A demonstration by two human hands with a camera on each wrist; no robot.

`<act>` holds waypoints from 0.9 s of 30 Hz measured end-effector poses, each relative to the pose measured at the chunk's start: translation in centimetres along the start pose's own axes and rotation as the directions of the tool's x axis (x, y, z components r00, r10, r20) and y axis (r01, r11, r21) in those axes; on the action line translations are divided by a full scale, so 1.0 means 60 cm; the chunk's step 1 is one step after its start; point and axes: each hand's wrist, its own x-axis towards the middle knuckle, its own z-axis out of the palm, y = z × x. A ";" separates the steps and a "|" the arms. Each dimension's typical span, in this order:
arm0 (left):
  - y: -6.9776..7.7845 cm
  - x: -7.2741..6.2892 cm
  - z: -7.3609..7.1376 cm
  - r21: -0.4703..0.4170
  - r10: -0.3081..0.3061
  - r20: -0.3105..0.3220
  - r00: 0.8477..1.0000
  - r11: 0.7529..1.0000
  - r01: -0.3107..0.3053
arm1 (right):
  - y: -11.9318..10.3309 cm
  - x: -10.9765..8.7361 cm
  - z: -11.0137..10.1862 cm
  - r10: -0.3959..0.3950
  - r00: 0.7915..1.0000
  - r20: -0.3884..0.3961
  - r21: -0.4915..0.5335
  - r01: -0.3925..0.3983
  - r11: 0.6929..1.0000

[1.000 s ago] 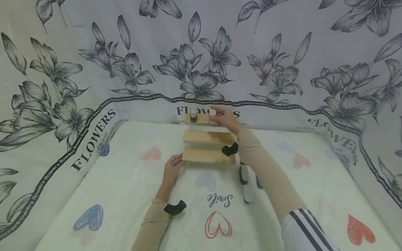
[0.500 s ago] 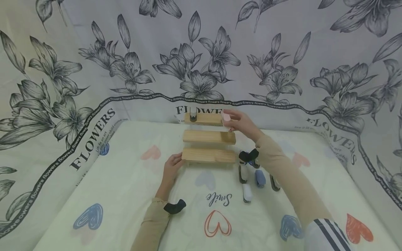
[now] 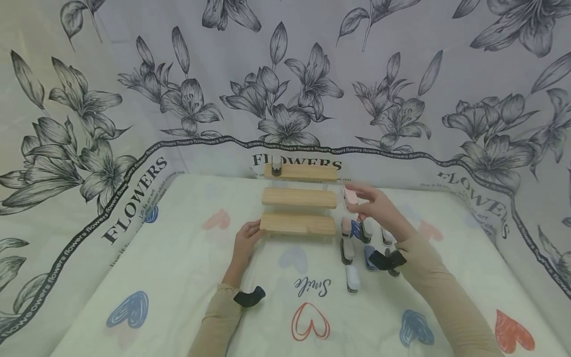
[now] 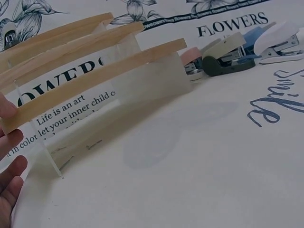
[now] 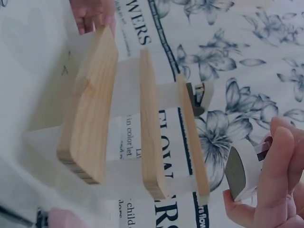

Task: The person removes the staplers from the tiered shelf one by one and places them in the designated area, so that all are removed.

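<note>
My right hand (image 3: 379, 210) pinches a pale pink stapler (image 3: 351, 198) between thumb and fingers, in the air just right of a three-step rack with wooden planks. In the right wrist view, the stapler's flat grey base (image 5: 235, 173) faces the rack. My left hand (image 3: 245, 243) holds the left end of the rack's lowest plank (image 3: 296, 224); the left wrist view shows a thumb above the plank and a finger below. Toward the left end of the top plank (image 3: 312, 173) stands one dark-based stapler (image 3: 276, 166). The middle plank (image 3: 299, 197) is bare.
Several staplers lie on the heart-printed cloth right of the rack, among them a white stapler (image 3: 352, 278), a blue stapler (image 3: 370, 258) and a pink stapler (image 3: 346, 226). Clear side supports (image 4: 45, 147) carry the planks. A flower-printed curtain (image 3: 285, 74) hangs behind.
My right hand has carried the pink stapler from the top plank rightward and down, off the rack's side. My left hand has stayed at the lowest plank.
</note>
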 end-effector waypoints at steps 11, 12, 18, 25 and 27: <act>-0.001 0.000 0.000 -0.015 0.005 -0.008 1.000 1.000 -0.005 | 0.070 -0.128 -0.019 0.033 0.999 -0.027 0.048 -0.032 0.998; -0.002 0.001 0.000 -0.020 0.007 0.000 1.000 1.000 -0.007 | 0.078 -0.139 -0.022 0.035 0.999 -0.030 0.050 -0.033 0.998; -0.005 -0.002 -0.003 -0.030 0.010 0.015 1.000 1.000 -0.010 | 0.128 -0.200 -0.023 0.029 0.999 0.035 0.101 -0.033 0.994; 0.000 -0.002 -0.003 0.006 -0.004 0.018 1.000 1.000 0.004 | 0.164 -0.260 -0.014 0.143 0.990 0.018 0.122 -0.144 0.982; -0.003 -0.002 -0.001 -0.002 -0.003 0.014 1.000 1.000 0.003 | 0.171 -0.272 -0.015 0.176 0.984 -0.005 0.126 -0.174 0.977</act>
